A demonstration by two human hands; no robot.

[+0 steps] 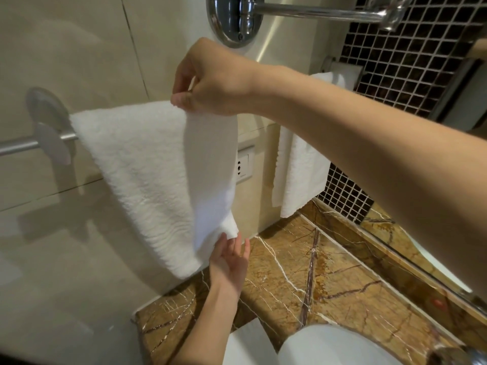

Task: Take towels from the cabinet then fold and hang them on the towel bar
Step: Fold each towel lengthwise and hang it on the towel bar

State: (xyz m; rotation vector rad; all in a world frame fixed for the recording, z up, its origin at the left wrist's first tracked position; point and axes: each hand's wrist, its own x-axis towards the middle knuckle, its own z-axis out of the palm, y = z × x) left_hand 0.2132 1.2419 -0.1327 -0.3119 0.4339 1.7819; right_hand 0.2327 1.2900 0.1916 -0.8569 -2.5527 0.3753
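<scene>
A white towel [147, 164] hangs folded over the metal towel bar [18, 146] on the beige wall at the left. My right hand [208, 80] pinches the towel's upper right edge at bar height, its arm crossing in from the right. My left hand [230, 262] is below, with straight fingers touching the towel's lower right corner. The bar's right part is hidden behind the towel and my hand.
A second white towel [297, 175] hangs further right by the dark mosaic tiles [403, 61]. A wall socket [245, 164] sits between them. Below lies a brown marble counter [303, 272] with a white basin [329, 349]. A chrome wall fitting [234, 17] juts out above.
</scene>
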